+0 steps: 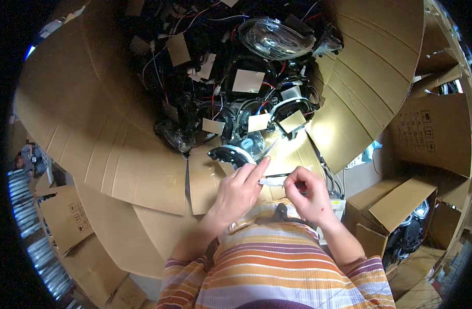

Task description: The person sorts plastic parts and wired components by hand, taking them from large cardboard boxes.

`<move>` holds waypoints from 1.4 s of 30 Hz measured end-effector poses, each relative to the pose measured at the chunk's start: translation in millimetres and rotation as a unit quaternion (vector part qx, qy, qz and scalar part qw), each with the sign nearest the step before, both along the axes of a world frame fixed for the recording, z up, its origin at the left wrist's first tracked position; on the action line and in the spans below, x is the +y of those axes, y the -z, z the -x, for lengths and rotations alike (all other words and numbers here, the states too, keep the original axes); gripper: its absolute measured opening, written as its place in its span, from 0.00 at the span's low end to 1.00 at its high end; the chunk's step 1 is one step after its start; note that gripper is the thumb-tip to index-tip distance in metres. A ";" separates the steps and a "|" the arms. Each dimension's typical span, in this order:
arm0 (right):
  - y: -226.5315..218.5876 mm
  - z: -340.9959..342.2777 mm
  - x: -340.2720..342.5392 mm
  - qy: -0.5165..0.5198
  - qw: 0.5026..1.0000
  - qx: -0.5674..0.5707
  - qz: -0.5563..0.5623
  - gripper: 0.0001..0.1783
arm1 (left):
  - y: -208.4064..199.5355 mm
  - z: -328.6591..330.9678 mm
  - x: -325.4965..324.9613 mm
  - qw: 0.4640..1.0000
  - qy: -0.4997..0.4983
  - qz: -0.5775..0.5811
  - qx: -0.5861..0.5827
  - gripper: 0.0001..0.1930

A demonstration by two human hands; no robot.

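Observation:
My left hand (pixel 239 190) is at the centre, its fingers pressed together and pointing away from me, thumb side hidden. Right of it, my right hand (pixel 310 195) is closed in a pinch. A small white plug connector (pixel 272 182) bridges the two hands, with a thin black cable (pixel 279 175) along it. Its right end meets the right fingertips and its left end meets the left fingers. Just beyond my left fingers, a round headlamp (pixel 229 153) with a clear lens rests at the box edge. Its wiring cannot be traced to the connector.
A large cardboard box (pixel 127 170) with open flaps lies ahead, piled with black lamp units, loose wires and cardboard pieces. A big clear headlamp (pixel 274 40) lies deep inside. At right stands a smaller carton (pixel 400 206) with more lamps. Metal rollers (pixel 32 226) run along the left.

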State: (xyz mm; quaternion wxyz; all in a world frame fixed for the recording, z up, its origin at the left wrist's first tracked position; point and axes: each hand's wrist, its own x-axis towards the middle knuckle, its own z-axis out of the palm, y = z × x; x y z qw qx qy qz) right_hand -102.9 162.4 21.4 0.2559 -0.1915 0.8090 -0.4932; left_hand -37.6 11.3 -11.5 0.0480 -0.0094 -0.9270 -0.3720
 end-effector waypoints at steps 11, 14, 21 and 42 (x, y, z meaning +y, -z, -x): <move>-16.5 7.1 36.6 -0.005 0.972 -0.196 0.130 0.04 | 1.3 -12.8 -26.6 0.900 0.006 -0.424 -0.100 0.11; -20.2 10.5 38.2 -0.014 0.961 -0.217 0.170 0.03 | -2.5 -15.2 -25.4 0.857 -0.006 -0.496 -0.138 0.10; -21.4 10.7 29.7 -0.028 0.958 -0.224 0.175 0.03 | -0.5 -15.4 -26.2 0.905 0.020 -0.416 -0.084 0.08; -17.6 16.0 31.6 -0.053 0.989 -0.137 0.005 0.04 | 9.6 -15.8 -10.8 0.987 -0.048 -0.126 0.086 0.12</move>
